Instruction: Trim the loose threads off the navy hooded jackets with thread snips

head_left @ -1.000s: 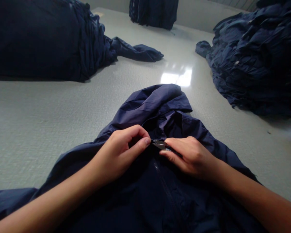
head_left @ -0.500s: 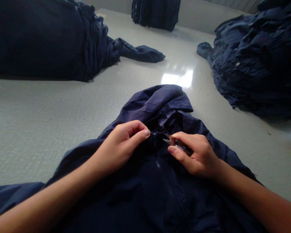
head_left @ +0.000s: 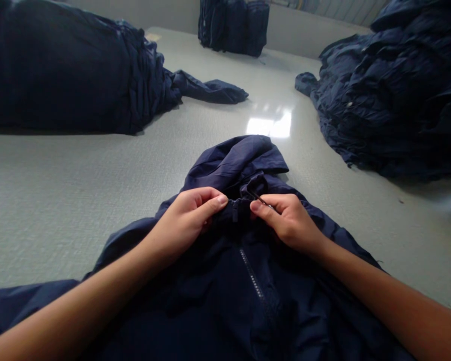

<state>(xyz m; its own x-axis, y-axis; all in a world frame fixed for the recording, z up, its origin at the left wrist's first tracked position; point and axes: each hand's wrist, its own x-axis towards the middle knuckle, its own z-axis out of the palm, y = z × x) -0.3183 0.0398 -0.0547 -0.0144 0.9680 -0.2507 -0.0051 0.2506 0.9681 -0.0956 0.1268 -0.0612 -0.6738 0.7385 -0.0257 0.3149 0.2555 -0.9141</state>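
A dark navy hooded jacket (head_left: 195, 301) lies front up before me, its hood (head_left: 233, 160) pointing away. My left hand (head_left: 195, 213) pinches the collar edge between thumb and forefinger, left of the zipper pull (head_left: 235, 211). On the other side of the pull, my right hand (head_left: 285, 218) is closed around thread snips (head_left: 261, 199), whose dark blades stick out past the thumb. Its thumb and forefinger also press at the collar edge. Most of the snips is hidden in the palm. Below the collar, the zipper (head_left: 252, 276) runs down the front.
The jacket rests on a pale, shiny table (head_left: 108, 175). A thick stack of navy garments (head_left: 67, 75) stands at the left, one sleeve (head_left: 214, 91) trailing out. At the right is a tall crumpled pile (head_left: 383, 105). Another folded stack (head_left: 233, 27) sits at the far end.
My right hand has moved left and closed in on the collar edge; the snips' blades have swung to point up and away. The left hand keeps its pinch. The view has tilted slightly.
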